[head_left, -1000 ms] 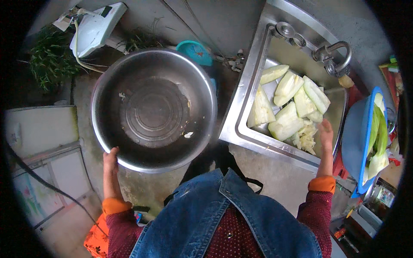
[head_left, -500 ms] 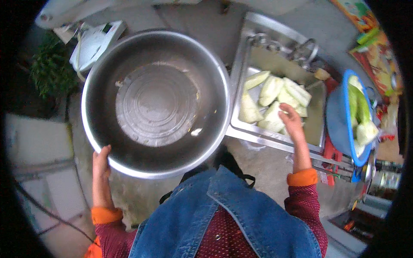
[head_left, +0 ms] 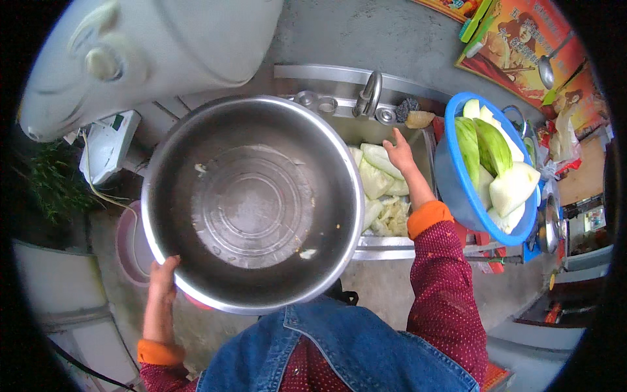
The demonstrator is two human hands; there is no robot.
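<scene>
A large steel basin (head_left: 255, 202) is at the left, overlapping the left part of the sink. My left hand (head_left: 163, 277) grips its near-left rim, thumb over the edge. The basin holds only a little water and a few pale scraps. My right hand (head_left: 400, 153) hovers over the steel sink (head_left: 382, 243), holding nothing, its fingers stretched toward the tap (head_left: 369, 95). Below the hand in the sink lie several large pieces of peeled pale-green gourd (head_left: 375, 179). Nearer the front edge are smaller crumpled pale pieces (head_left: 394, 215).
Right of the sink stands a blue plastic basin (head_left: 450, 170) with green and pale gourd pieces. Behind the tap's right side sit a scouring pad (head_left: 408, 106) and a tan sponge (head_left: 420, 119). A pink tub (head_left: 124, 245) stands low at left, below a white tank (head_left: 163, 46).
My right hand has left the gourd pieces and moved toward the sink's back. The steel basin covers more of the sink, my left hand still on its rim. The view has tilted up.
</scene>
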